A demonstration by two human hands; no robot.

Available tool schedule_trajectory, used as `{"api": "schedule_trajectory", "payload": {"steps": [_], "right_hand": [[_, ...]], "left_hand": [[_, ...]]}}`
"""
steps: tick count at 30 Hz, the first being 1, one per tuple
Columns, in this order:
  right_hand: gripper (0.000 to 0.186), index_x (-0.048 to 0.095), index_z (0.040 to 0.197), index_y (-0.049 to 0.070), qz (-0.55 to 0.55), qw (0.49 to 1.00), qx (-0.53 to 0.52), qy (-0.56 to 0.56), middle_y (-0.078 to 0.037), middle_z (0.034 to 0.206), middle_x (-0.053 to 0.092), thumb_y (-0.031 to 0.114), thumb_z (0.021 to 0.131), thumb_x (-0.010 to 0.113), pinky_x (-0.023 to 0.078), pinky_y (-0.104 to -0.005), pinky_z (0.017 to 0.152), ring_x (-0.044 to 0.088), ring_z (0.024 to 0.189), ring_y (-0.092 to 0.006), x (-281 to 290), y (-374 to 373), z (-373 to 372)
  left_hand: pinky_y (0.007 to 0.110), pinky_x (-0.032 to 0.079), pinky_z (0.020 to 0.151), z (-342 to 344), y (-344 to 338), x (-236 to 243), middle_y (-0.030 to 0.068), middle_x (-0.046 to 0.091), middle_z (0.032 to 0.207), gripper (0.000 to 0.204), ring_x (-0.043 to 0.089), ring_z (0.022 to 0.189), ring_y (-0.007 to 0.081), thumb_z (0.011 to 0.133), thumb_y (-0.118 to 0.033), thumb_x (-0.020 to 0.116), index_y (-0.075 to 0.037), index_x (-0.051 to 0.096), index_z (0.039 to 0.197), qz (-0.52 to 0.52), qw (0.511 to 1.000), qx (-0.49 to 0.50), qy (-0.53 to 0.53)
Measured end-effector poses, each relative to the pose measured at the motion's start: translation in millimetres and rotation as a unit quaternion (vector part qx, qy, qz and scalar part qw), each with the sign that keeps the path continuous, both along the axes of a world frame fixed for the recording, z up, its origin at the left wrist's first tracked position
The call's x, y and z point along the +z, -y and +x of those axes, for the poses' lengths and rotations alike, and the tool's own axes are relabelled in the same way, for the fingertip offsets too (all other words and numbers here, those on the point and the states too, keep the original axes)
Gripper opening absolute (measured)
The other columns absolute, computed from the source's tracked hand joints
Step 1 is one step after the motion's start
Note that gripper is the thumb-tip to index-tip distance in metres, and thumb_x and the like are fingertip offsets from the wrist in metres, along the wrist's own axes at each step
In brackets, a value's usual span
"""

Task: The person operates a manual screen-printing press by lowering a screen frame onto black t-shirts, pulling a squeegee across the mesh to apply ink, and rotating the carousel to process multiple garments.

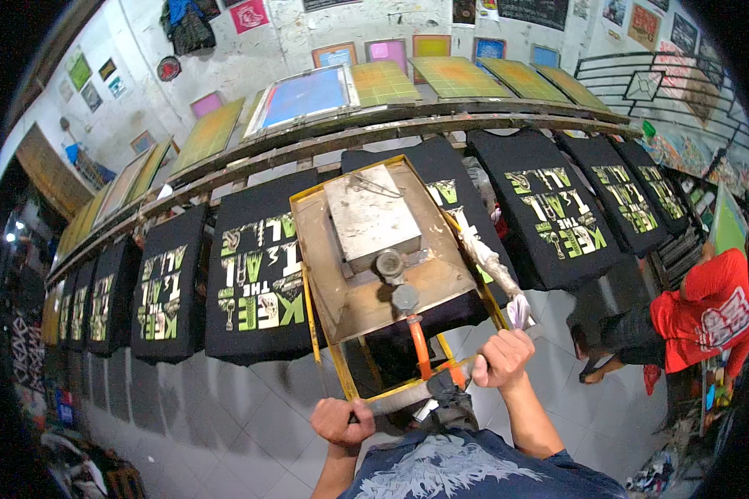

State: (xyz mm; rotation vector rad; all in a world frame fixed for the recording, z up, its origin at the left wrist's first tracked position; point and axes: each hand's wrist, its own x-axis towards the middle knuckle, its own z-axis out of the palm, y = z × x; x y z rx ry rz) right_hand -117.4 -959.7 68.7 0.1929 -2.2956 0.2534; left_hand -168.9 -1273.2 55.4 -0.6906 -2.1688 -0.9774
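Observation:
Both fists are closed around a grey-wrapped handlebar at the near end of a yellow-framed cart. My left hand grips its left end, and my right hand its right end, nearer the frame. The cart carries a wide metal panel, probably a heater, with a pale metal box on top. An orange hose runs from a round fitting down to the handlebar. Beneath the panel's edges show black T-shirts with green and white prints; the cart partly hides the middle ones.
Black shirts such as this one lie along the slanted table in a curving row. Behind them runs a wooden rail with several print screens leaning above it. A person in a red shirt bends at the right. Grey tiles cover the floor.

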Motion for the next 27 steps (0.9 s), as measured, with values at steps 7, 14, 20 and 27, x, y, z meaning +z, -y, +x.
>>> {"api": "schedule_trajectory", "payload": {"steps": [7, 14, 20, 27], "right_hand": [[0.028, 0.045, 0.059, 0.015, -0.024, 0.999, -0.008, -0.047, -0.004, 0.057, 0.041, 0.027, 0.077, 0.063, 0.031, -0.0381, 0.051, 0.044, 0.051, -0.0221, 1.4, 1.1, -44.2], [0.029, 0.048, 0.060, 0.015, -0.022, 0.997, -0.018, -0.071, -0.003, 0.057, 0.045, 0.025, 0.076, 0.069, 0.035, -0.0373, 0.053, 0.049, 0.053, -0.0218, -2.9, 4.2, -80.1], [0.027, 0.053, 0.059, 0.014, -0.038, 0.995, -0.030, -0.082, -0.004, 0.057, 0.052, 0.025, 0.076, 0.071, 0.040, -0.0381, 0.054, 0.055, 0.054, -0.0235, -1.7, 6.3, -109.1], [0.026, 0.055, 0.060, 0.013, -0.033, 0.995, -0.033, -0.089, -0.005, 0.058, 0.056, 0.023, 0.078, 0.070, 0.043, -0.0390, 0.056, 0.058, 0.056, -0.0240, -4.1, 4.1, -124.1]], "left_hand": [[0.041, 0.033, 0.048, -50.5, -9.5, -2.8, 0.0094, 0.047, 0.055, 0.026, 0.045, 0.047, 0.0284, 0.084, -0.008, 0.058, -0.005, 0.056, 0.059, 0.018, 0.999, -0.006, -0.039], [0.042, 0.035, 0.049, -95.8, -12.5, -4.6, 0.0115, 0.045, 0.056, 0.025, 0.046, 0.049, 0.0309, 0.083, -0.005, 0.060, -0.006, 0.052, 0.059, 0.037, 0.997, 0.010, -0.071], [0.042, 0.035, 0.049, -133.1, -15.8, -9.0, 0.0133, 0.044, 0.056, 0.029, 0.046, 0.049, 0.0322, 0.086, -0.006, 0.059, -0.004, 0.048, 0.059, 0.070, 0.994, -0.001, -0.087], [0.042, 0.038, 0.049, -157.4, -14.2, -18.8, 0.0156, 0.047, 0.057, 0.025, 0.048, 0.050, 0.0350, 0.086, -0.003, 0.060, -0.002, 0.049, 0.062, 0.052, 0.991, -0.017, -0.125]]}}
